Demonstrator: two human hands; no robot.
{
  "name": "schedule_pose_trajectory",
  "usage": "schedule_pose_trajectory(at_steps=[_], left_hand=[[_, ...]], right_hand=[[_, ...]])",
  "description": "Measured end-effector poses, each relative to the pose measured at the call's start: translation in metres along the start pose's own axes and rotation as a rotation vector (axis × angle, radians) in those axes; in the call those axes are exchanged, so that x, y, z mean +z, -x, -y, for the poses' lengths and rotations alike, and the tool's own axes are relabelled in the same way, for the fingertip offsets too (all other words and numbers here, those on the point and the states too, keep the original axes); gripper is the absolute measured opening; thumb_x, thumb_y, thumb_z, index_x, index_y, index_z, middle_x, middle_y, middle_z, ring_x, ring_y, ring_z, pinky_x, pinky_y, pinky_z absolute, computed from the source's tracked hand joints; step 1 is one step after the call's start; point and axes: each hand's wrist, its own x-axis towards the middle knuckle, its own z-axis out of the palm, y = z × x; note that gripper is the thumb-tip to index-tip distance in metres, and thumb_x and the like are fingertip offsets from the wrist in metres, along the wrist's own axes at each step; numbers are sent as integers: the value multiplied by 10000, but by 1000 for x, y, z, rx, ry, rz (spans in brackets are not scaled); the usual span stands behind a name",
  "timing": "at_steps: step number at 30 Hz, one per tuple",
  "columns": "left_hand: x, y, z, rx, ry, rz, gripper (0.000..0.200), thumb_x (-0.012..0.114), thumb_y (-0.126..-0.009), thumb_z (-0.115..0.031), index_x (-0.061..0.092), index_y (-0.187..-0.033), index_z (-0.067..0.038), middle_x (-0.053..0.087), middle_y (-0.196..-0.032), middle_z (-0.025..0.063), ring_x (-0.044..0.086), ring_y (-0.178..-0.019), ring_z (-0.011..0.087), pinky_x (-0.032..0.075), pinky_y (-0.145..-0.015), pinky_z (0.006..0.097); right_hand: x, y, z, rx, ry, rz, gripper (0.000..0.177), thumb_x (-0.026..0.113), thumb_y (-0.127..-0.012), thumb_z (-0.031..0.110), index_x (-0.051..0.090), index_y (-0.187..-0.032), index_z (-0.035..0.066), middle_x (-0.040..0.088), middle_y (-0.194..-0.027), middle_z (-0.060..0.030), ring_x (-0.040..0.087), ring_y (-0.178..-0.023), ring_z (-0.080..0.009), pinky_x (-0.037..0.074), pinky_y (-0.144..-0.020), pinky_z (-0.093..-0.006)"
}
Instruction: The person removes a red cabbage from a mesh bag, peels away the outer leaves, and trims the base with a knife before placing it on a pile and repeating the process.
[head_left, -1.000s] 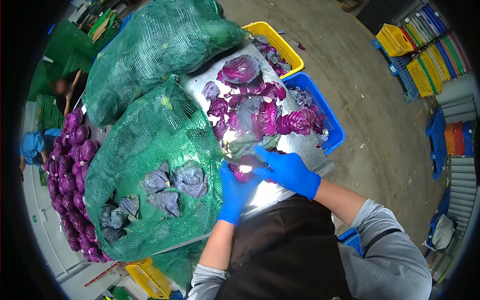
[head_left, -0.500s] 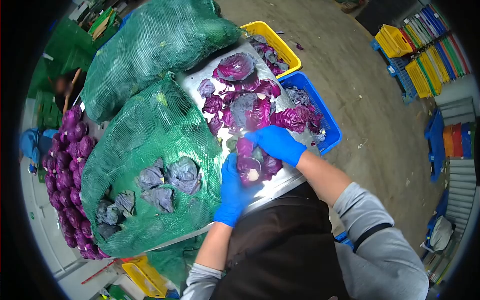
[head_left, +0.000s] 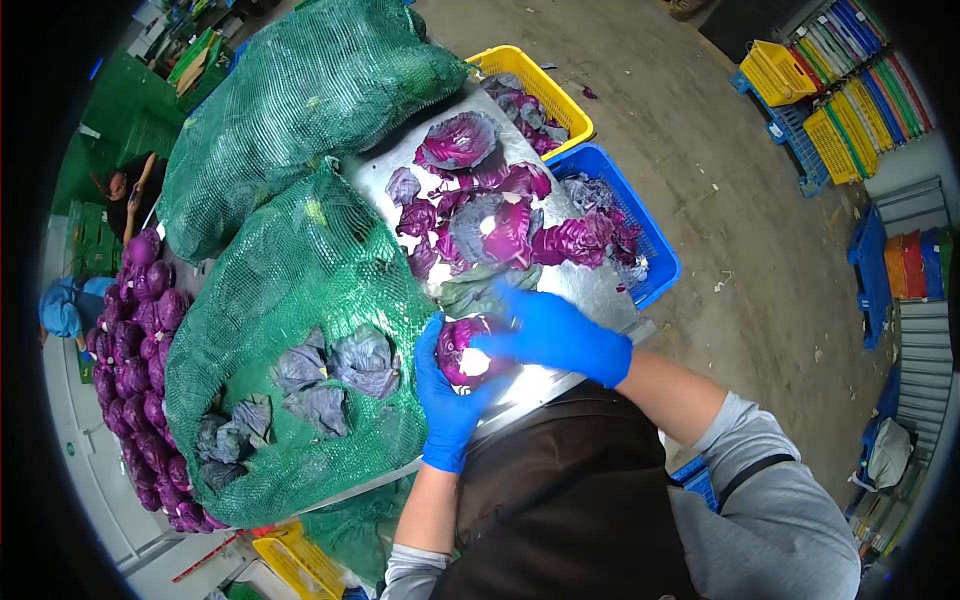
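Note:
A red cabbage (head_left: 456, 350) with its pale cut stem end showing sits in my left hand (head_left: 446, 405), whose blue-gloved fingers wrap round its left side. My right hand (head_left: 565, 335), also in a blue glove, overlaps the cabbage's right side, its fingers smeared by motion. Just beyond the hands lies a greyish-green outer leaf (head_left: 480, 290) on the metal table (head_left: 585, 290). Farther up the table are loose purple cabbage leaves (head_left: 490, 230) in a heap.
Left of my hands lies a green mesh sack (head_left: 320, 250) with several cabbages in it; another full sack (head_left: 300, 110) lies behind. A blue crate (head_left: 660, 265) and a yellow crate (head_left: 575, 110) hold leaves. Stacked purple cabbages (head_left: 135, 380) stand far left, near two people.
The greyish-green leaf now lies beyond the cabbage, and purple leaves that were by my right hand are off it. My right hand has moved down and right, over the cabbage's side.

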Motion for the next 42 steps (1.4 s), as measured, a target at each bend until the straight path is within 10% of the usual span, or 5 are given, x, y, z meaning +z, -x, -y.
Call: schedule_pose_trajectory(at_steps=[6,21,24,30,42], left_hand=[[-8,8,-1,-115,144,26,949,879,-524,-125,371,-1318,-22,473,-1245,110,506,-1121,219,432,-972,351],[-40,3,-13,-278,579,205,1109,912,-392,-201,384,-1349,-15,421,-1377,156,449,-1236,270,332,-1064,394],[-39,-6,-25,-129,489,241,1103,916,-392,-202,390,-1344,-17,427,-1373,153,449,-1236,268,326,-1067,388],[-33,-16,-29,40,225,379,1111,892,-454,-170,306,-1389,-41,320,-1437,124,367,-1293,258,288,-1089,395],[-5,-8,-12,-421,562,-144,613,663,-736,-1,409,-1294,-20,539,-1175,101,543,-1055,189,450,-920,319]], right_hand=[[-5,-1,4,542,-268,460,418,685,-785,367,618,-992,10,640,-831,-124,622,-739,-191,498,-655,-329],[-33,5,-38,509,26,351,523,697,-730,299,586,-1171,40,672,-905,-139,662,-772,-222,519,-701,-343],[-28,1,-30,64,414,-105,532,678,-780,375,576,-1170,28,669,-840,-105,642,-689,-182,510,-636,-332],[-18,-14,13,789,-556,509,513,647,-853,375,538,-1233,47,570,-698,-37,522,-492,-92,427,-453,-244],[17,11,-7,480,-462,167,422,647,-851,211,550,-1224,37,582,-700,-12,480,-476,-50,399,-425,-221]])
